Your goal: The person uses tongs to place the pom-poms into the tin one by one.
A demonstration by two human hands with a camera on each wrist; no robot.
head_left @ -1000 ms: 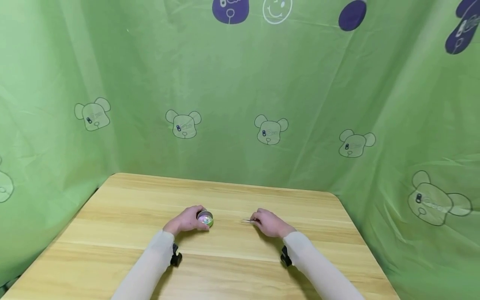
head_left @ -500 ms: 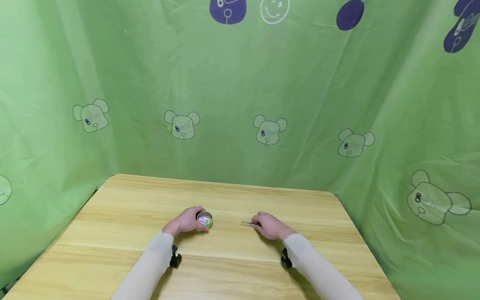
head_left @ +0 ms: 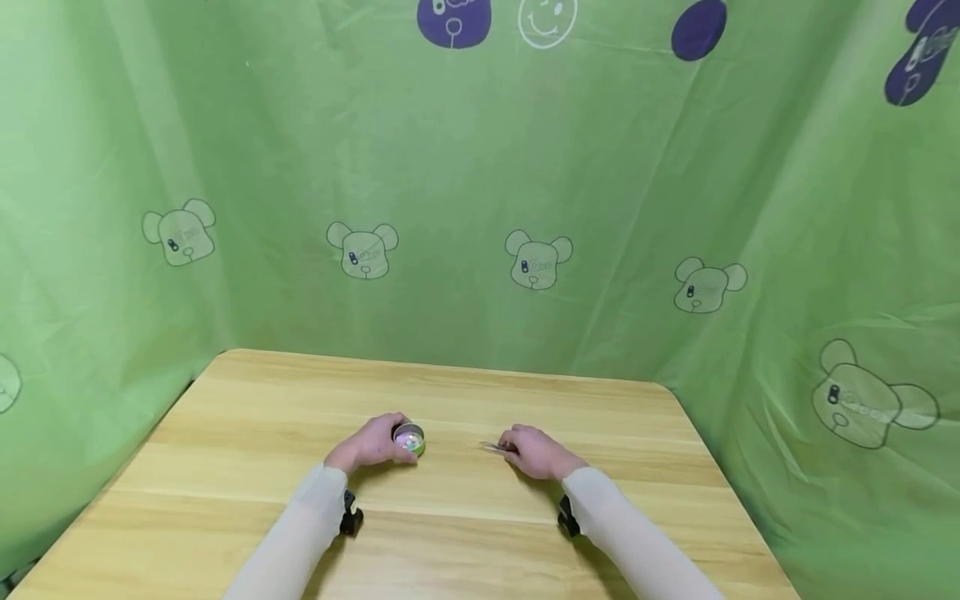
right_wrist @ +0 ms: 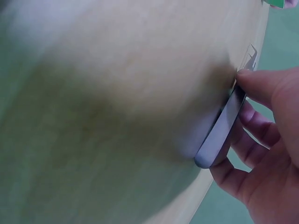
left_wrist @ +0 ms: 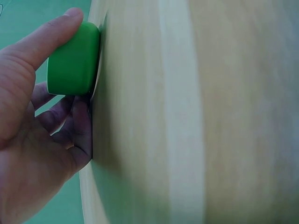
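My left hand (head_left: 372,443) grips a small round green tin (head_left: 420,451) on the table, thumb on its near side and fingers round the far side. Small pale, multicoloured bits, too small to make out, lie inside it. The left wrist view shows the tin's smooth green wall (left_wrist: 72,60) under the thumb, its base at the tabletop. To the right, my right hand (head_left: 538,452) pinches metal tweezers (right_wrist: 222,126) between thumb and fingers. Their thin bent tips point left towards the tin, a short gap away. The tweezers are low over the table; whether they touch it I cannot tell.
Both hands work over a light wood-grain table (head_left: 450,550) with rounded far corners. A green curtain (head_left: 450,167) printed with bear heads hangs behind and along both sides. A black wrist mount (head_left: 351,515) sits under each sleeve.
The tweezers have turned slightly in my right hand, and that hand has shifted a little lower in view. My left hand and the tin stay in place.
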